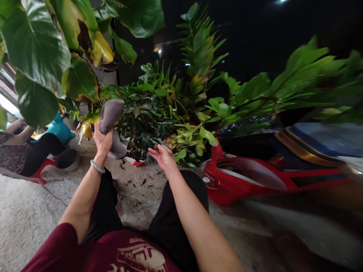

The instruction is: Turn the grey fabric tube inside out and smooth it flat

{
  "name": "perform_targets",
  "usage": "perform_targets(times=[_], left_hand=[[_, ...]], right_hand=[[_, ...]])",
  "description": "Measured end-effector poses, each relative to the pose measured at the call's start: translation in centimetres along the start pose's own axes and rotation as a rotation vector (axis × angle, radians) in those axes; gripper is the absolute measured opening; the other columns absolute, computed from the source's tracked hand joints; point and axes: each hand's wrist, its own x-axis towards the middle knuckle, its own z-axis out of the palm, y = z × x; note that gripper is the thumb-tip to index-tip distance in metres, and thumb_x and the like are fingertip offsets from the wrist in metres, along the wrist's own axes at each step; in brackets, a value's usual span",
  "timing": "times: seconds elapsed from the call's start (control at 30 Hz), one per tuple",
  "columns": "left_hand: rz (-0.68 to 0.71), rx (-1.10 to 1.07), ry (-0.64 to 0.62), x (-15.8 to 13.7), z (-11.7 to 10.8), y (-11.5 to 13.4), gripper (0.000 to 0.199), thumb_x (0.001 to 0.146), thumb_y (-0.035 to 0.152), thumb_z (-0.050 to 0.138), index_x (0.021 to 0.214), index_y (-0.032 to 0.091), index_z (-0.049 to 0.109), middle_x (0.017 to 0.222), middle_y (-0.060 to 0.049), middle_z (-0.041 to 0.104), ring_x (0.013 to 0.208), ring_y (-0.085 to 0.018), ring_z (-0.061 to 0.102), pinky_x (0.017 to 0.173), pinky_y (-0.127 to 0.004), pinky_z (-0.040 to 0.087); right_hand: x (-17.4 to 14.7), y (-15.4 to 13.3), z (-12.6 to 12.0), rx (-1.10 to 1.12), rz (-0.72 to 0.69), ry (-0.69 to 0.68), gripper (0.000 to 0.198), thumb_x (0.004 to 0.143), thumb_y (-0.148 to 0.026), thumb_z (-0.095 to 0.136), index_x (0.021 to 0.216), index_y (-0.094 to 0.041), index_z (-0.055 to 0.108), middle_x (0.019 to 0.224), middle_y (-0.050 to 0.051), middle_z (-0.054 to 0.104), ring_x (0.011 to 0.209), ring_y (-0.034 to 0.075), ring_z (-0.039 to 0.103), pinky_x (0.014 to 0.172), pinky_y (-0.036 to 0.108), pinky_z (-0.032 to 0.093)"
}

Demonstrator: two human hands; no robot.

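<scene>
Grey cloth [112, 113] in hand; progress unconfirmed

You had the fingers of your left hand [102, 140] wrapped around the bunched grey cloth, beside the foliage. Your right hand [164, 156] had its fingers loosely extended near the light-green leaves [195, 138], with nothing visible in them. Gripping the cloth was, in my judgement, the only step that could be marked done; its use on anything was unproven. Yellowed, browned leaves [102, 49] hung on the large-leaved plant [34, 49], and debris lay on the floor [141, 204]. Folds hid the cloth's full shape. Foliage concealed much of the red-and-white planter [135, 161]. The red container [227, 192] was blurred; another person [17, 151] was cut off at the left edge.
</scene>
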Motion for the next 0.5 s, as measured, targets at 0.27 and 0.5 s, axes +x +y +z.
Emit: perform_targets(times=[0.27, 0.5], left_hand=[[0.032, -0.080, -0.524, -11.2, -0.6, -2.2, 0.050, 0.065, 0.007, 0.061, 0.112, 0.021, 0.072, 0.111, -0.003, 0.077, 0.108, -0.025, 0.070, 0.101, -0.037, 0.054], [0.219, -0.145, -0.177, -3.6, 1.7, 4.1, 0.048, 0.076, 0.007, 0.066, 0.122, 0.020, 0.066, 0.123, -0.006, 0.071, 0.117, -0.024, 0.065, 0.110, -0.039, 0.049]], right_hand=[[0.6, 0.4, -0.9, -0.144, 0.079, 0.048, 0.025, 0.080, -0.019, 0.073, 0.065, -0.021, 0.052, 0.060, -0.004, 0.066, 0.057, 0.017, 0.073, 0.056, 0.025, 0.056], [0.8, 0.7, -1.4, -0.157, 0.066, 0.034, 0.021, 0.083, -0.018, 0.069, 0.070, -0.020, 0.054, 0.069, -0.003, 0.071, 0.065, 0.018, 0.077, 0.068, 0.028, 0.060]])
